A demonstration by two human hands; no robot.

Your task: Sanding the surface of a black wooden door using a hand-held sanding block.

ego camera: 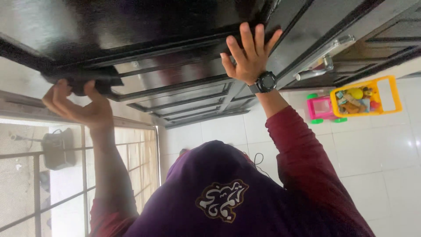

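A glossy black panelled door (pixel 175 83) fills the upper part of the view. My left hand (pixel 81 107) is at the left, gripping a dark cloth (pixel 94 82) pressed against the door's frame. My right hand (pixel 249 55), with a black wristwatch (pixel 265 81), lies flat on a door panel with its fingers spread and holds nothing. Both arms are in dark red sleeves, and a purple garment (pixel 219 193) with a white emblem covers the lower middle.
A silver door handle (pixel 322 63) sticks out at the right. A pink and yellow toy cart (pixel 357 101) filled with toys stands on the white tiled floor (pixel 377 158). A metal window grille (pixel 83 175) and a dark bag (pixel 57 149) are at the left.
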